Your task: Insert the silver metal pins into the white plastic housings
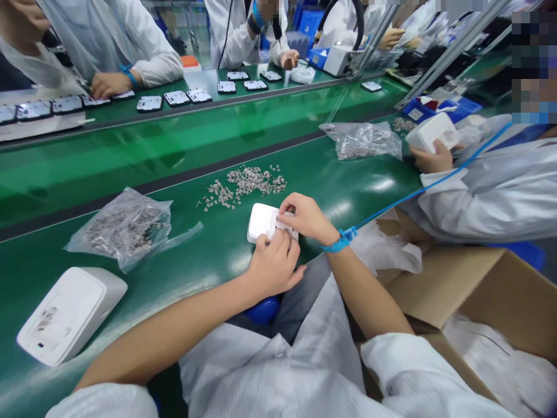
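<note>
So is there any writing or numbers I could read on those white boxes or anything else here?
None can be read.
White box under both hands: no print shows.
White box at left: grey marks, too blurred to read.
Dark panels across the belt: too small to read.
Blue bin label: too small to read.

Bare green surface (209,255) lies open left of the white housing (261,220) held at the near edge; beyond it a scatter of small metal parts (243,183) blocks the way forward; a plastic bag of parts (124,226) and a second white housing (69,313) crowd the left; a cardboard box (478,290) walls off the right.
</note>
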